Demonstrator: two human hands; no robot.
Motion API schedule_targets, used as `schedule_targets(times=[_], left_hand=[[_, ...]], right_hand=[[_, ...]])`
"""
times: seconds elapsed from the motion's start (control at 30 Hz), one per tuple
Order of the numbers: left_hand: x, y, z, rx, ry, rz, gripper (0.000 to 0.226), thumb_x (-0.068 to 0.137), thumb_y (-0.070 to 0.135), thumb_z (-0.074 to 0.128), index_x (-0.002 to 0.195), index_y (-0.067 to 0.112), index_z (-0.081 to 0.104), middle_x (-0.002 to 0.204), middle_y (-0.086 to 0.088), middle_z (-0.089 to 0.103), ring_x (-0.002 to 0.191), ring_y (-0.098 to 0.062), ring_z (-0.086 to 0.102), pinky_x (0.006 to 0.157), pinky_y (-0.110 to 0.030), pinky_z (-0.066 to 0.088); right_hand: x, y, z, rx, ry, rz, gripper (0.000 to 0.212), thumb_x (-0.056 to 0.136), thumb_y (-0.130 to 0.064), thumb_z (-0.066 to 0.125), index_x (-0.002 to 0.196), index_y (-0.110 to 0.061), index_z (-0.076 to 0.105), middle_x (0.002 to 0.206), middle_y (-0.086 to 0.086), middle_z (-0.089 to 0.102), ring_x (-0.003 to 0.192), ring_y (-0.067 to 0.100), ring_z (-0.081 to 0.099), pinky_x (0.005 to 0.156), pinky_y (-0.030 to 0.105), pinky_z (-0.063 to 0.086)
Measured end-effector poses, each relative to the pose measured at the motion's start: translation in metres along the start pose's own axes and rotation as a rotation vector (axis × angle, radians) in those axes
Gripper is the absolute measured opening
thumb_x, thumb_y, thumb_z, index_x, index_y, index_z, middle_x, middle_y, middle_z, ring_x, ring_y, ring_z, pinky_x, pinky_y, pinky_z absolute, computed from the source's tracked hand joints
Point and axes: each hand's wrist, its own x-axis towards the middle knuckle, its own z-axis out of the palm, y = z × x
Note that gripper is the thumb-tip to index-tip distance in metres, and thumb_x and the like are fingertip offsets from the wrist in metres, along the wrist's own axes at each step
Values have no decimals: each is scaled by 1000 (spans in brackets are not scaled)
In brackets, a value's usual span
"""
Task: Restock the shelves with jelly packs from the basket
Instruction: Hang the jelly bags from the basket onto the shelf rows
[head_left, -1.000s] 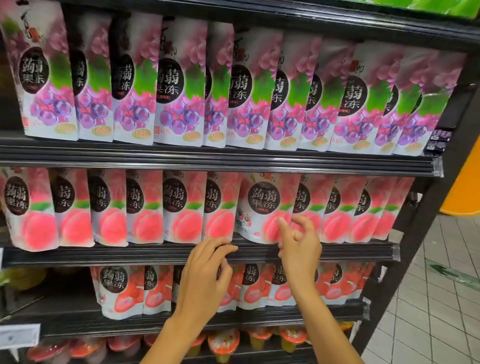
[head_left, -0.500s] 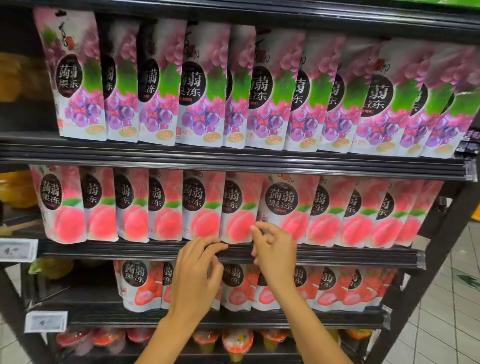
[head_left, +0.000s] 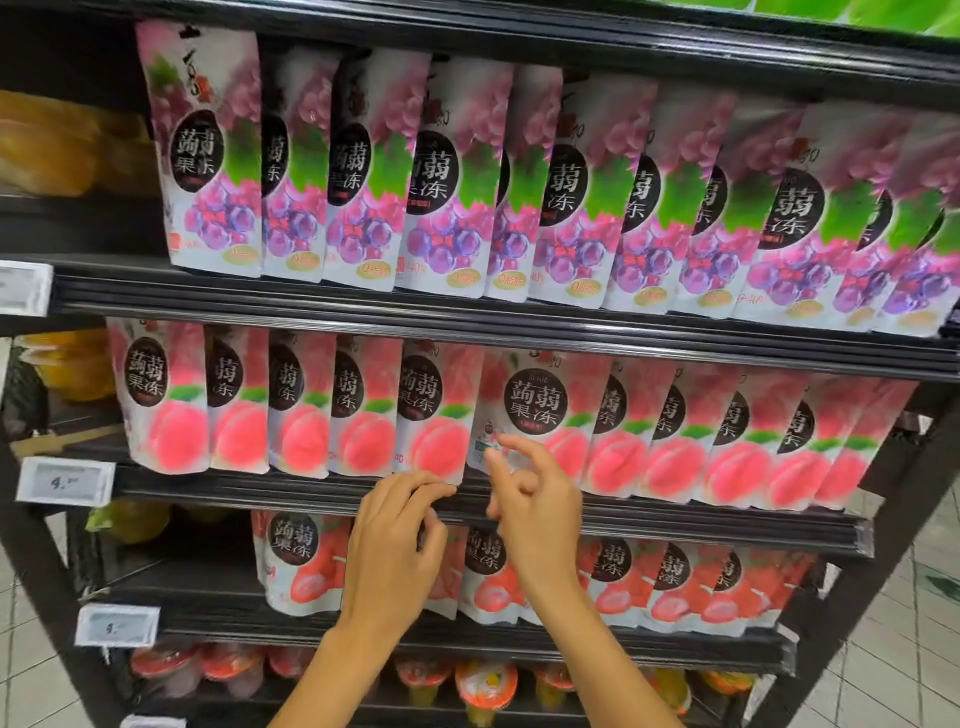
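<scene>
A row of pink peach jelly packs (head_left: 301, 405) stands on the middle shelf (head_left: 291, 488). One peach pack (head_left: 535, 400) faces forward, wider than its neighbours. My right hand (head_left: 535, 509) is at that pack's lower left corner, thumb and forefinger apart and touching its bottom edge. My left hand (head_left: 395, 545) hovers at the shelf's front rail, fingers curled loosely, fingertips at the lower corner of the neighbouring peach pack (head_left: 436, 415). Neither hand holds a pack. The basket is out of sight.
Purple grape jelly packs (head_left: 457, 176) fill the shelf above, red lychee packs (head_left: 306, 561) the shelf below, and jelly cups (head_left: 485, 686) the lowest one. White price tags (head_left: 65, 480) hang at the left. Yellow goods (head_left: 57, 145) sit further left. Tiled floor (head_left: 919, 649) lies to the right.
The view has shifted so the shelves sit further right and closer. My right hand has slid left along the front peach pack to its lower left corner; my left hand stays at the rail.
</scene>
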Motion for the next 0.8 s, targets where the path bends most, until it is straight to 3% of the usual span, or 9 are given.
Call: schedule_targets(times=[0.13,0.23,0.4,0.5,0.6,0.8], left_hand=[[-2,-11,-10,13,-20,-23,33,89,19,43,111,21,68,116,12,60,113,-8,51,102,-27,38],[-3,-15,-15,5,-50,-18,34,88,19,42,111,21,67,117,12,61,115,-9,52,104,-28,38],[-7,-20,-20,-40,-74,-37,31,87,5,54,113,16,67,118,7,62,117,-14,53,104,-35,42],[-8,-20,-24,-65,-102,-27,35,83,-3,62,112,17,67,119,9,61,119,-11,51,106,-28,37],[-10,-23,-27,-82,-97,-10,33,85,3,58,112,20,67,119,11,60,120,-7,48,108,-17,28],[-6,-37,-43,-54,-49,-23,33,83,3,61,111,19,67,119,9,61,118,-8,48,109,-24,29]], right_hand=[[8,-10,25,-30,-100,72,25,92,-46,61,111,-30,67,52,-4,65,51,6,60,70,43,57],[7,-10,26,-56,-10,99,16,94,-39,61,103,-31,70,50,-6,65,51,10,62,69,42,57],[3,-5,6,-62,130,159,19,95,-37,61,106,-28,72,48,-3,62,50,15,62,65,45,57],[1,-4,0,-78,199,164,16,95,-35,60,102,-30,73,48,-2,62,50,15,62,63,45,57],[-5,-7,6,-43,238,114,15,95,-33,60,102,-30,73,49,-2,63,49,12,61,62,41,55],[-15,-30,50,53,-56,61,18,94,-34,63,108,-26,70,48,2,62,41,8,54,54,33,50]])
